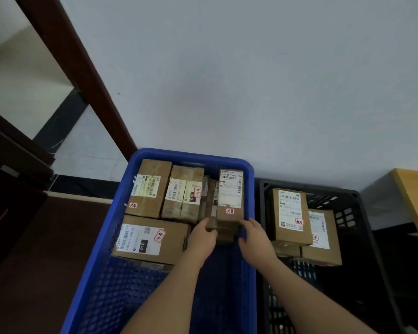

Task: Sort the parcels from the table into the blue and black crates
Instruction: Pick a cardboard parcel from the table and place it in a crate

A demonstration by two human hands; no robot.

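A blue crate (121, 196) on the floor holds several brown cardboard parcels with white labels. Both my hands reach into it at its right side. My left hand (202, 237) and my right hand (255, 235) grip the near end of a tall narrow parcel (229, 201) from either side. That parcel stands against the crate's right wall, on top of other boxes. To the right, a black crate (352, 213) holds three parcels, the tallest (291, 218) at its left.
A wooden table corner (415, 196) shows at the right edge. A white wall rises behind the crates, and a dark brown door frame (82, 75) stands to the left. The near half of the blue crate's floor is bare.
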